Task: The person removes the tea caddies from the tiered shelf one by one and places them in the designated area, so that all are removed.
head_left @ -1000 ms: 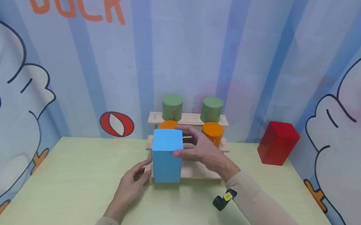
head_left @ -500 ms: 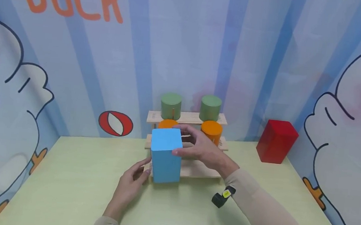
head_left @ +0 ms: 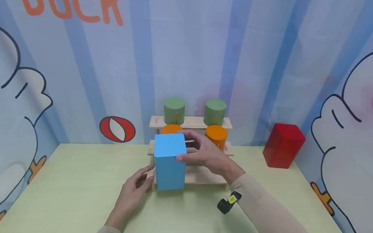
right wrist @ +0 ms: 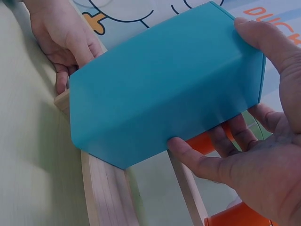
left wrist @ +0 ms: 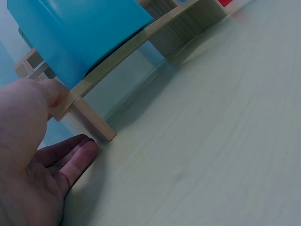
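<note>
A: Where do we hold the blue box point(head_left: 169, 172)?
B: In our right hand point(head_left: 208, 154), between thumb and fingers, over the bottom shelf point(head_left: 205, 175) of the wooden rack point(head_left: 192, 122); its interior is hidden. Our left hand point(head_left: 134, 190) pinches the rack's end

- Blocked at left end of lowest step point(head_left: 206, 176) by blue box point(head_left: 169, 173) and left hand point(head_left: 134, 192).
- Obstructed behind by orange cylinders point(head_left: 216, 133).
- Passable over front tabletop point(head_left: 176, 220).
</note>
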`<act>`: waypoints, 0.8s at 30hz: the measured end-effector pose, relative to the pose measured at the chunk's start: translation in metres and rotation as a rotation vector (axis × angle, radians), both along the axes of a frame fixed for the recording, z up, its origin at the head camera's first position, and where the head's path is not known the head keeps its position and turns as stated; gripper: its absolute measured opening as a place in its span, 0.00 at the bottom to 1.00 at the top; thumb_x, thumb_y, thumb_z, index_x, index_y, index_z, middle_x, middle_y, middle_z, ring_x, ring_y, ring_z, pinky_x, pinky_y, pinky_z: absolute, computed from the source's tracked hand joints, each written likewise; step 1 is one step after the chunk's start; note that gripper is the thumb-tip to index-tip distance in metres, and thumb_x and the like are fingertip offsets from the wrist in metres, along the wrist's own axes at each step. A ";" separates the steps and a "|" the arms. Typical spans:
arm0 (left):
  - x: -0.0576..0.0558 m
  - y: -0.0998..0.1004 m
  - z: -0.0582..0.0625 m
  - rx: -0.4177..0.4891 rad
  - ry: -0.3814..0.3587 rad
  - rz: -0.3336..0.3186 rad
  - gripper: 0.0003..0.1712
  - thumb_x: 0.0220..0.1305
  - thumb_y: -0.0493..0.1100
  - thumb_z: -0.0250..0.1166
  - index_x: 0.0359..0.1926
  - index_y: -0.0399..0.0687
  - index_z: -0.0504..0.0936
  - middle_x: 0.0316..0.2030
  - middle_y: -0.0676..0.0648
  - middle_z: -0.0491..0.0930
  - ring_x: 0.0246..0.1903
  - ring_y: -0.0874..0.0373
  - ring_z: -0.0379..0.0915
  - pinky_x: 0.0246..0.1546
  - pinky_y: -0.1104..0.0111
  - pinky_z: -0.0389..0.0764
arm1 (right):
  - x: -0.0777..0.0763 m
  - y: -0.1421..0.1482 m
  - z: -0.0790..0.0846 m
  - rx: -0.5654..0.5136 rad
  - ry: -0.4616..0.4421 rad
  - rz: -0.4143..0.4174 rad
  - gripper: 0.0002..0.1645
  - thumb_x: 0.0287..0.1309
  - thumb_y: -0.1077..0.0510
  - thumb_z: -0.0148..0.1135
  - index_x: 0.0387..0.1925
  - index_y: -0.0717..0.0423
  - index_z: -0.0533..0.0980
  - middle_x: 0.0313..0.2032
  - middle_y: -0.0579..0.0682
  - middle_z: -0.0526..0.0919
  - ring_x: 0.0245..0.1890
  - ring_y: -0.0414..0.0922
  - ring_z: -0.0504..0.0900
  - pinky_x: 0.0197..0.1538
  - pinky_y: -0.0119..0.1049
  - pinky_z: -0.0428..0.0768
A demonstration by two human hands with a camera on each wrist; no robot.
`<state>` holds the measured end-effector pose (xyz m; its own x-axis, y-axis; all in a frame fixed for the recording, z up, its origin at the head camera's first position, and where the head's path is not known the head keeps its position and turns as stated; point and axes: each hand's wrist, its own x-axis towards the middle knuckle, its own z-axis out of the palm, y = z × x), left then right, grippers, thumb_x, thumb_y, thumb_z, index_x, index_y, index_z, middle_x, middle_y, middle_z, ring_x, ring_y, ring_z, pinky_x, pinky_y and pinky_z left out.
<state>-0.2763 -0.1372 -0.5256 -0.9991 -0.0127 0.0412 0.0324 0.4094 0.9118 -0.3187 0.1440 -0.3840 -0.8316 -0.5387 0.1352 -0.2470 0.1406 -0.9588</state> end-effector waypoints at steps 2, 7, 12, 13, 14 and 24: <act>0.000 0.000 0.000 0.002 0.000 0.002 0.27 0.85 0.51 0.65 0.80 0.70 0.77 0.76 0.43 0.77 0.75 0.39 0.74 0.74 0.44 0.78 | 0.000 0.000 0.001 0.001 0.003 0.003 0.47 0.67 0.54 0.81 0.81 0.50 0.68 0.74 0.54 0.76 0.74 0.62 0.74 0.76 0.56 0.78; 0.000 -0.001 0.000 0.004 0.004 0.003 0.27 0.85 0.51 0.65 0.80 0.70 0.77 0.75 0.43 0.77 0.75 0.40 0.74 0.74 0.44 0.78 | -0.002 0.000 0.001 -0.004 0.018 0.024 0.49 0.66 0.52 0.82 0.81 0.50 0.67 0.75 0.55 0.75 0.74 0.61 0.74 0.76 0.57 0.78; 0.001 -0.002 -0.001 0.004 0.007 0.006 0.27 0.85 0.51 0.65 0.79 0.70 0.77 0.75 0.43 0.77 0.75 0.39 0.74 0.74 0.44 0.78 | -0.003 0.000 0.000 0.010 0.036 0.035 0.51 0.64 0.51 0.83 0.82 0.50 0.67 0.75 0.54 0.75 0.74 0.60 0.74 0.76 0.57 0.78; 0.001 -0.002 0.000 0.005 0.008 0.007 0.27 0.85 0.51 0.65 0.79 0.70 0.77 0.75 0.43 0.78 0.75 0.39 0.74 0.73 0.44 0.78 | -0.003 0.000 0.000 0.016 0.040 0.036 0.51 0.64 0.51 0.83 0.82 0.49 0.67 0.75 0.54 0.75 0.74 0.60 0.74 0.76 0.57 0.78; 0.001 -0.003 0.000 0.005 0.009 0.008 0.27 0.85 0.51 0.65 0.79 0.70 0.77 0.76 0.43 0.77 0.75 0.39 0.73 0.73 0.44 0.78 | -0.003 -0.001 0.000 0.019 0.044 0.037 0.51 0.63 0.51 0.83 0.82 0.49 0.66 0.75 0.54 0.75 0.74 0.60 0.74 0.76 0.57 0.78; 0.000 -0.001 -0.002 0.009 0.011 -0.002 0.27 0.85 0.51 0.65 0.79 0.70 0.77 0.76 0.44 0.77 0.76 0.40 0.73 0.75 0.45 0.77 | -0.001 0.001 0.001 0.025 0.027 0.017 0.51 0.63 0.53 0.83 0.82 0.48 0.66 0.75 0.52 0.75 0.73 0.57 0.75 0.76 0.57 0.78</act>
